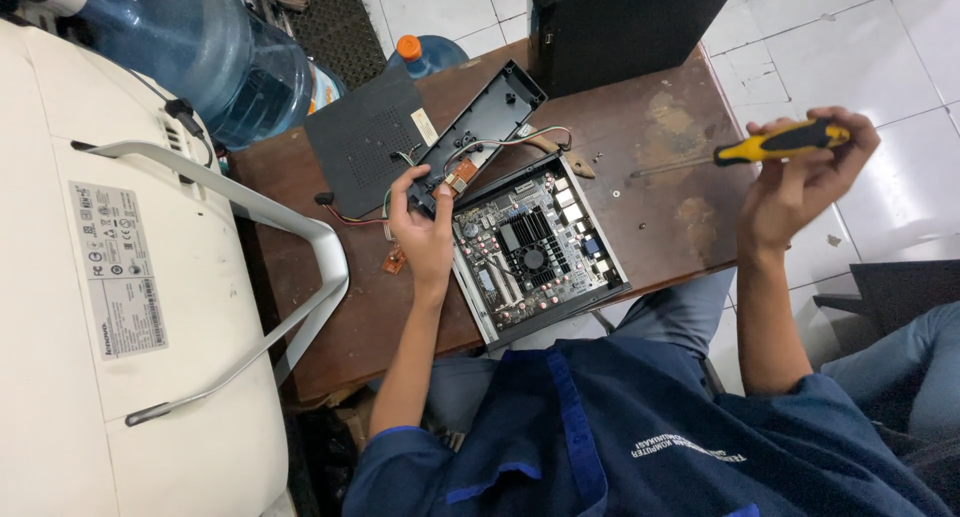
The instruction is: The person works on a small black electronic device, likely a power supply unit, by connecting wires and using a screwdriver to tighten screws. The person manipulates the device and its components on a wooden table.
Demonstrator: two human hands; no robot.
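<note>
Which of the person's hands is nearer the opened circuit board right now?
Left. The left hand rests at the left edge of the circuit board, touching the black cover beside it. The right hand is raised off to the right, gripping a yellow-handled screwdriver.

I count two water jugs (215,62) (425,52), one circuit board (535,247), two black covers (365,142) (480,132), one screwdriver (755,149), one black box (625,22), one white machine (120,307) and one table (660,197) before me.
</note>
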